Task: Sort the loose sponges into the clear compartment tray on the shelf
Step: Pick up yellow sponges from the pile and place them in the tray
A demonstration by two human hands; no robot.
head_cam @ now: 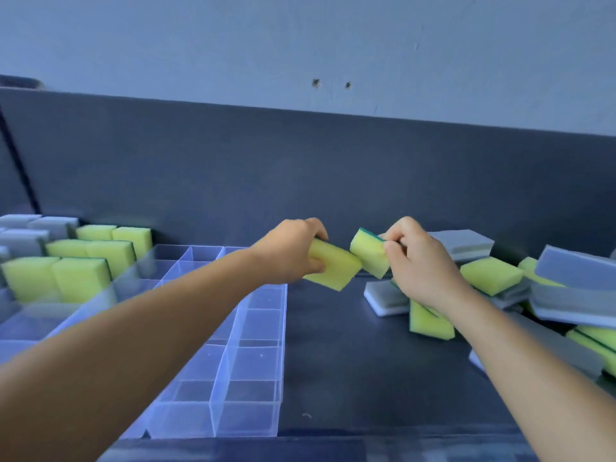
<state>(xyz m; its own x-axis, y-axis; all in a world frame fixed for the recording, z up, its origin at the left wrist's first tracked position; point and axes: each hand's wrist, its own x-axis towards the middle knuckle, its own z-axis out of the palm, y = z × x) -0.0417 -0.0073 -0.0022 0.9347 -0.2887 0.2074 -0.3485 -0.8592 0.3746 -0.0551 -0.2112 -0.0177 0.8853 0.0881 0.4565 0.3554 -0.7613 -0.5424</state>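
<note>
My left hand (pixel 289 251) grips a yellow sponge (pixel 333 270) above the right edge of the clear compartment tray (pixel 281 345). Close beside it, my right hand (pixel 418 258) pinches a second yellow sponge with a green scrub side (pixel 368 253); the two sponges nearly touch at their corners. Several yellow sponges (pixel 80 278) stand upright in the tray's far left compartments, with grey ones (pixel 23 240) behind them. A loose pile of yellow (pixel 490 273) and grey sponges (pixel 573 271) lies on the shelf to the right.
The dark shelf surface (pixel 350 361) runs between the tray and the pile. A dark back panel (pixel 300 178) rises behind everything, under a pale wall. A grey-and-white sponge (pixel 383 298) lies flat below my right hand.
</note>
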